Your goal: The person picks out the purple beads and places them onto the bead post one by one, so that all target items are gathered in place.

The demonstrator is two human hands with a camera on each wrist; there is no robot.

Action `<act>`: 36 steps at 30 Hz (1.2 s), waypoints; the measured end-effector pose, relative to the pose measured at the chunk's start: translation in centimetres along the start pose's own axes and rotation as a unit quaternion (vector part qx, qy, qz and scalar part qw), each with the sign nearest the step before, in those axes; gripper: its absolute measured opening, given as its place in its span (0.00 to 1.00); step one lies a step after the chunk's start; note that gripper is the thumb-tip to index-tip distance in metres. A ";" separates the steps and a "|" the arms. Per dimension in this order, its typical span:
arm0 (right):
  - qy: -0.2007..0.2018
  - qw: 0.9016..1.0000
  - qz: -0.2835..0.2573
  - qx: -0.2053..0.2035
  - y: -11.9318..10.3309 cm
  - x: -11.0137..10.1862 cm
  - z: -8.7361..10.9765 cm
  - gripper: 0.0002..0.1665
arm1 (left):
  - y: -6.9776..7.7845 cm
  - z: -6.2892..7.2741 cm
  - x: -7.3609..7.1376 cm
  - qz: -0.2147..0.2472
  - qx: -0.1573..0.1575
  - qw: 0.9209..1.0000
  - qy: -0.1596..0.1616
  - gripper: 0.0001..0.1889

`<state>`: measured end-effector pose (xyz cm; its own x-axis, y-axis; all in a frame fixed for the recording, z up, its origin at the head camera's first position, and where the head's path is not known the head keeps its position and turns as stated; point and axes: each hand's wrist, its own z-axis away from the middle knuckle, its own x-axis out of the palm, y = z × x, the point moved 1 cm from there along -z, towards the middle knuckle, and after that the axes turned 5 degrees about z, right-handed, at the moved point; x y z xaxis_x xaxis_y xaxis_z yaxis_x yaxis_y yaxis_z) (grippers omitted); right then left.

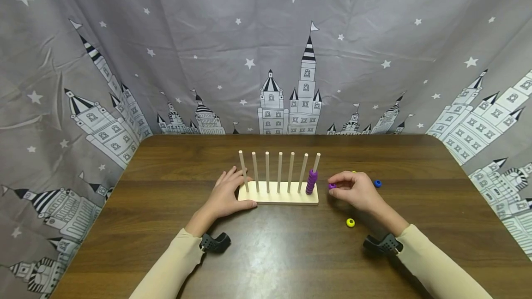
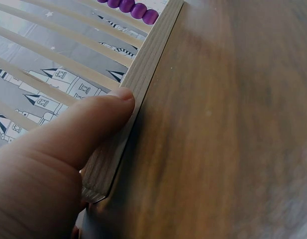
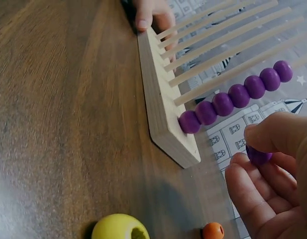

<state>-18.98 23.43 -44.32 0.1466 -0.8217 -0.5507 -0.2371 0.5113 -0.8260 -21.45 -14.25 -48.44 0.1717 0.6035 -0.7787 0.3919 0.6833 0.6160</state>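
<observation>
A pale wooden peg rack [image 1: 277,199] stands on the table, with several upright pegs in a row. Purple beads [image 1: 311,182] are stacked on its rightmost peg, whose top sticks out above them. My left hand [image 1: 226,195] grips the rack's left end, thumb along the front edge and fingers behind. In the left wrist view the thumb [image 2: 101,119] presses on the base's edge. Just right of the rack, my right hand [image 1: 356,190] pinches a loose purple bead [image 3: 258,155] between thumb and fingers, apart from the stack.
On the table [image 1: 266,253], a yellow bead [image 1: 350,223] lies in front of my right hand and a blue bead [image 1: 377,183] beyond it. An orange bead [image 3: 213,230] shows in the right wrist view. A grey castle-print curtain [image 1: 216,36] hangs behind.
</observation>
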 end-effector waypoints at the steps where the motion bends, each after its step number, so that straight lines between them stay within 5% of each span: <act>1: 0.001 1.000 -0.001 -0.002 -0.1 0.0 0.0 0.15 | 0.0 0.0 0.0 0.001 0.000 1.000 0.000 0.35; 18: 0.002 1.000 0.013 0.000 -2.2 -0.9 -0.2 0.16 | 0.0 0.0 0.0 0.004 -0.001 1.000 -0.001 0.35; 36: 0.017 0.997 0.049 -0.052 -6.7 -3.6 -1.9 0.12 | -0.2 -0.1 0.1 0.003 -0.004 1.000 -0.002 0.35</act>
<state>-19.70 22.47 -36.54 0.0850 -0.7775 -0.6231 -0.3473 0.5630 -0.7500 -21.60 -14.30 -48.59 0.1783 0.6055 -0.7756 0.3839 0.6830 0.6214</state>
